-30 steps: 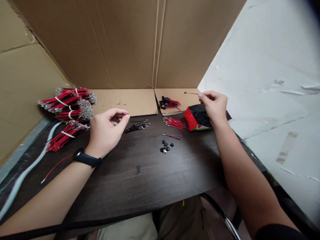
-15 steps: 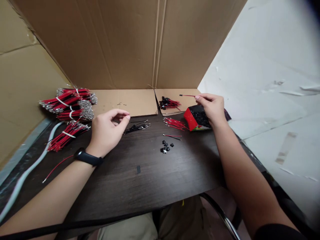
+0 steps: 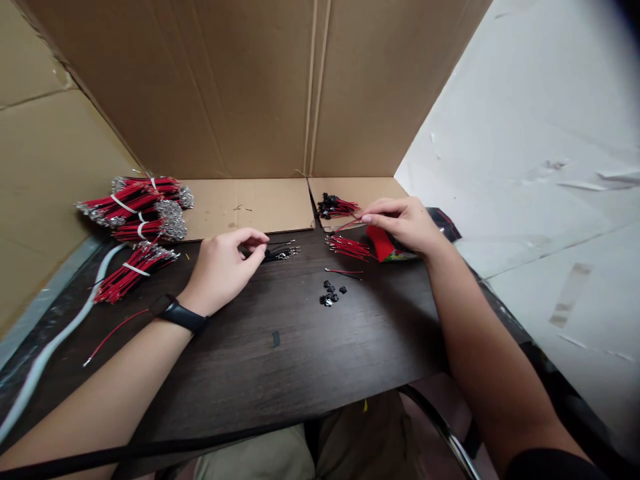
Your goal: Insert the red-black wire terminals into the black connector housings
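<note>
My right hand (image 3: 407, 225) pinches a thin red wire (image 3: 349, 225) between thumb and forefinger. Its far end, with a small dark piece, hangs by the red wires (image 3: 349, 247) lying on the table. My left hand (image 3: 225, 267) is curled, thumb and forefinger tips close together, beside the black wires (image 3: 283, 253); whatever is between the tips is too small to tell. A pile of red wires with black connectors (image 3: 337, 206) rests on the cardboard. Loose black connectors (image 3: 331, 293) and one red and black wire pair (image 3: 343, 272) lie nearer me.
Banded bundles of red and black wires (image 3: 137, 208) are heaped at the left, near a pale cable (image 3: 55, 343). A red and black bag (image 3: 381, 244) is under my right hand. Cardboard (image 3: 240, 87) stands behind the dark table (image 3: 215, 393).
My right hand has moved left and slightly down with the wire, from above the bag to beside the connector pile. My left hand has shifted slightly right and down, closer over the black wires.
</note>
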Available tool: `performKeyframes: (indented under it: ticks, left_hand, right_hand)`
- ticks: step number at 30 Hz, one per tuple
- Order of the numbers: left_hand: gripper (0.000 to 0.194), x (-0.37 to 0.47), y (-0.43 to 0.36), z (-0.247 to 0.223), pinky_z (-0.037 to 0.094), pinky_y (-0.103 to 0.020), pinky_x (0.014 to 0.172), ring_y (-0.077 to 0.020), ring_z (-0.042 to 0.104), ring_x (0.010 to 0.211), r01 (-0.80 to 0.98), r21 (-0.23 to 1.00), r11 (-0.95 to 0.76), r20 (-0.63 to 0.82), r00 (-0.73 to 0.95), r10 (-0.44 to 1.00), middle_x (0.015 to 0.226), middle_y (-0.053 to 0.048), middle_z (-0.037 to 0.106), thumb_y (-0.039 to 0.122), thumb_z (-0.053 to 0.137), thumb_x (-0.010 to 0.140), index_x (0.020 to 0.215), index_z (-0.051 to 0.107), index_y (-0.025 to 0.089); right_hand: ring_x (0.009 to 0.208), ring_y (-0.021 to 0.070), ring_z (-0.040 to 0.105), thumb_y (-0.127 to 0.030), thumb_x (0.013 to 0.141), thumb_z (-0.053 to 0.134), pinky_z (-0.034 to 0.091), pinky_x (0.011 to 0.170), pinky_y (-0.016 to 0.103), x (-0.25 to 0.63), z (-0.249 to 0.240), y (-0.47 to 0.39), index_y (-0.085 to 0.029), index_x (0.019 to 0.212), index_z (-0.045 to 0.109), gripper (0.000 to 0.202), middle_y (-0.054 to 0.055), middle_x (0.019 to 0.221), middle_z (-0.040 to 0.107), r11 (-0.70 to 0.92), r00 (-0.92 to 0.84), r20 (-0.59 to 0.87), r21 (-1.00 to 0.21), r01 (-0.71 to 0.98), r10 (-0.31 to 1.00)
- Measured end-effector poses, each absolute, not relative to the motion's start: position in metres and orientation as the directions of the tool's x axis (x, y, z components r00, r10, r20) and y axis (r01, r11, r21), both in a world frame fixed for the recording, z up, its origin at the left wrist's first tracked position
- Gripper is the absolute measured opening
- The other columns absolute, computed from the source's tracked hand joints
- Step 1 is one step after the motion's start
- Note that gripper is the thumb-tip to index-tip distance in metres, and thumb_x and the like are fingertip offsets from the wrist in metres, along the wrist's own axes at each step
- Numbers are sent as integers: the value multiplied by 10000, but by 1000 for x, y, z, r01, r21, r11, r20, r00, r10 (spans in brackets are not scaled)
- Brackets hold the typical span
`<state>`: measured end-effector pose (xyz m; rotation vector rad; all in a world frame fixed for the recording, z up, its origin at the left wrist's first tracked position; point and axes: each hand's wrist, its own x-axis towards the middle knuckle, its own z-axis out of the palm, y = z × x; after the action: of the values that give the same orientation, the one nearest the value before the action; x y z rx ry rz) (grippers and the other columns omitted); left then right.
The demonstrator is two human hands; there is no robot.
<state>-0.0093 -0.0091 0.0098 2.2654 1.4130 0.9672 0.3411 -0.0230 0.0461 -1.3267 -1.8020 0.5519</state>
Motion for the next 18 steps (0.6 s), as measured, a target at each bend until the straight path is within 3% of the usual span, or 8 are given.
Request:
performKeyframes:
  ticks: [4, 7, 18]
  left_hand:
    - [151, -10, -10, 10, 516, -299, 677, -174, 655, 664, 674, 568, -473, 399, 277, 874, 854, -22, 794, 292, 670, 877, 953, 788, 236]
    - [150, -9, -10, 11, 515, -299, 679, -175, 658, 668, 670, 569, -477, 403, 278, 872, 861, -24, 796, 291, 675, 877, 959, 788, 236]
    - [146, -10, -10, 12, 517, -308, 679, -177, 650, 636, 685, 560, -465, 425, 244, 871, 858, -30, 800, 310, 688, 869, 954, 788, 246]
  right_hand:
    - [875, 247, 757, -349, 781, 826, 585, 852, 404, 351, 35, -13, -270, 833, 839, 96, 27, 881, 831, 229, 233, 425, -786, 574, 874]
    - [899, 254, 768, -307, 754, 827, 583, 875, 411, 359, 29, -6, -256, 814, 834, 78, 32, 869, 833, 195, 383, 449, -815, 545, 807]
    - [882, 256, 767, -316, 753, 793, 583, 893, 435, 372, 21, 1, -225, 804, 822, 108, 45, 854, 825, 201, 439, 483, -812, 548, 758]
